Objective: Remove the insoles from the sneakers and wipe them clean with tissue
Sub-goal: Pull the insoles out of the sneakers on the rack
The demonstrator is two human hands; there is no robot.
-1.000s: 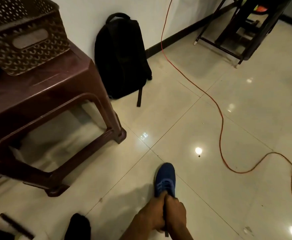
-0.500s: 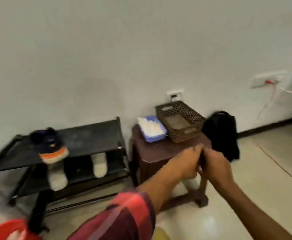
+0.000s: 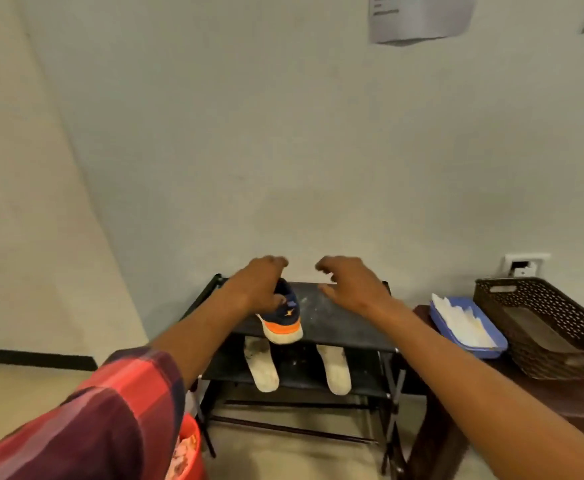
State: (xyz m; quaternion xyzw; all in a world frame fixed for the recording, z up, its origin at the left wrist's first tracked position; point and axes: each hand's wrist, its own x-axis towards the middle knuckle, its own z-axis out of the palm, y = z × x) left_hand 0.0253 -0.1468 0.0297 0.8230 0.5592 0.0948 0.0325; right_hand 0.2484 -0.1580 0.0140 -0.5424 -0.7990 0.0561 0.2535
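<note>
On the top shelf of the black metal rack (image 3: 339, 322), a navy fabric sneaker (image 3: 285, 323) with an orange-and-white rubber sole sits at the front edge. Of the hands, the left hand (image 3: 261, 287) arches over it, fingers loosely curled; grip unconfirmed. The right hand (image 3: 349, 285) hovers spread, empty. Judged step: fetching the shoe; next calls for a firm hold. Two pale, soiled flat insoles (image 3: 264, 367) lie one shelf down. White tissue (image 3: 463, 323) fills a blue plastic tray (image 3: 491, 351).

Sneaker (image 3: 283, 323) front behind left hand (image 3: 261, 284)
</note>
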